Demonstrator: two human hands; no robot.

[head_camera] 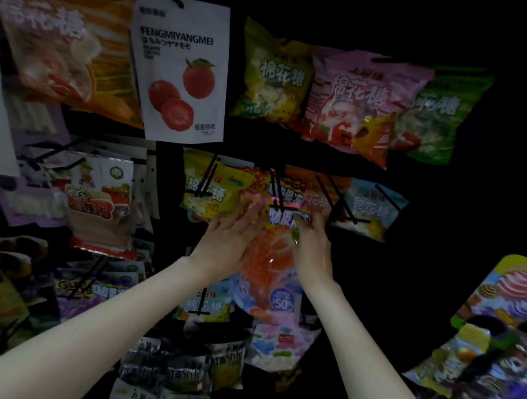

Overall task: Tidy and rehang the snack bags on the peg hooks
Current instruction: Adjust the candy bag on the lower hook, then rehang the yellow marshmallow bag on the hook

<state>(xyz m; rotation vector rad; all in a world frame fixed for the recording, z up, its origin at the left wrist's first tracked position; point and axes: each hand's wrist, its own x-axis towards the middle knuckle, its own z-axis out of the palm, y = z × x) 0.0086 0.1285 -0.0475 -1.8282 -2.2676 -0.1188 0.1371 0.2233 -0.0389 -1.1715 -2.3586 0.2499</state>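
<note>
A pink and orange snack bag with a strawberry picture (274, 252) hangs on a black peg hook (278, 189) in the middle row of the display. My left hand (230, 238) lies flat against the bag's left side, fingers straight and pointing up. My right hand (311, 240) is on the bag's right side, fingers bent against its upper edge near the hook. Whether the right fingers pinch the bag is unclear in the dim light. A yellow marshmallow bag (204, 190) hangs just left, a light blue one (370, 210) just right.
Above hang a white bag with red fruit (184, 70), an orange bag (60, 44), and yellow, pink and green marshmallow bags (360, 102). Lower left holds a red-and-white bag (99, 204) and purple bags. Grey bags (172, 375) hang below. A colourful candy bag (500, 347) juts in at right.
</note>
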